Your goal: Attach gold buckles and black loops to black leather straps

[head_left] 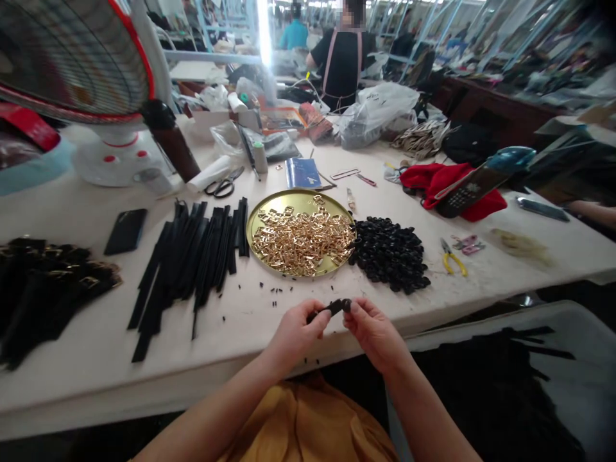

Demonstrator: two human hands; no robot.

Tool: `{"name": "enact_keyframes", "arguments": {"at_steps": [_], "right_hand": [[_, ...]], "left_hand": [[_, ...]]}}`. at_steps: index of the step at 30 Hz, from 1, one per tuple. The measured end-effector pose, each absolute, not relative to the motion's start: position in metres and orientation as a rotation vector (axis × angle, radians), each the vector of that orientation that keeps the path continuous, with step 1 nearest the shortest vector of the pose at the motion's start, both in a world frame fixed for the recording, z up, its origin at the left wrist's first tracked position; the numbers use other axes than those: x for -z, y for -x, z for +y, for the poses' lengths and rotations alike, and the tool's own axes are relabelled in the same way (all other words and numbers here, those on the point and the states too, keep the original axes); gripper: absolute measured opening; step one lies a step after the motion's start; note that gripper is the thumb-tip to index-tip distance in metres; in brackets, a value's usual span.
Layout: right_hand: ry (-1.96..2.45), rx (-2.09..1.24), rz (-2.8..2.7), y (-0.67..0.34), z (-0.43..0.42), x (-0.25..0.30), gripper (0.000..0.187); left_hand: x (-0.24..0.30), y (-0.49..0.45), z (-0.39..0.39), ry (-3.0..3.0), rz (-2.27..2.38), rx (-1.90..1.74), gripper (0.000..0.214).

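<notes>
Between my hands, at the table's front edge, is a black strap [335, 306] bent into a curve. My left hand [302, 326] is closed on one end, thumb on top. The fingers of my right hand [372, 328] pinch the other end. Just beyond lies a round gold tray [332, 264] heaped with small gold buckles [301, 237]. Right of it is a pile of small black loops [389, 253]. Flat black straps [212, 250] lie in rows to the left. Tiny black bits [274, 292] are scattered in front of the tray.
A fan [77, 58] stands at the left, near a phone [126, 231] and scissors [225, 183]. Finished-looking straps with buckles [52, 282] are piled far left. Yellow-handled pliers [453, 260] lie right. A bin [572, 321] of black straps stands below right. A person [344, 54] is beyond the table.
</notes>
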State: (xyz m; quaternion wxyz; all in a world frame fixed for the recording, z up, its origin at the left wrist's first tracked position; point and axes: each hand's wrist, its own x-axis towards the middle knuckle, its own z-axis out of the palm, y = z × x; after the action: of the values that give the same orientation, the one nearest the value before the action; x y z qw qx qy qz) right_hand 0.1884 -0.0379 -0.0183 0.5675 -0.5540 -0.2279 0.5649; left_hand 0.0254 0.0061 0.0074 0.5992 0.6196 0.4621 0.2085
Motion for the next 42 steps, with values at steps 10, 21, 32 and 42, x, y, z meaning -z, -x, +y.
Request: {"name": "enact_keyframes", "arguments": {"at_steps": [10, 21, 32, 42], "right_hand": [[1.362, -1.220, -0.799, -0.154, -0.058, 0.007, 0.018], [1.070, -1.621, -0.363, -0.147, -0.066, 0.011, 0.017], [1.044, -1.646, -0.338, -0.136, -0.069, 0.027, 0.022], [1.120, -1.607, -0.405, -0.127, -0.064, 0.024, 0.020]], "left_hand": [[-0.023, 0.005, -0.011, -1.665, 1.090, -0.415, 0.024], [-0.016, 0.013, -0.023, -1.654, 1.107, -0.458, 0.024], [-0.014, 0.015, -0.019, -1.904, 1.057, -0.306, 0.024], [-0.005, 0.008, -0.019, -1.648, 1.033, -0.395, 0.029]]}}
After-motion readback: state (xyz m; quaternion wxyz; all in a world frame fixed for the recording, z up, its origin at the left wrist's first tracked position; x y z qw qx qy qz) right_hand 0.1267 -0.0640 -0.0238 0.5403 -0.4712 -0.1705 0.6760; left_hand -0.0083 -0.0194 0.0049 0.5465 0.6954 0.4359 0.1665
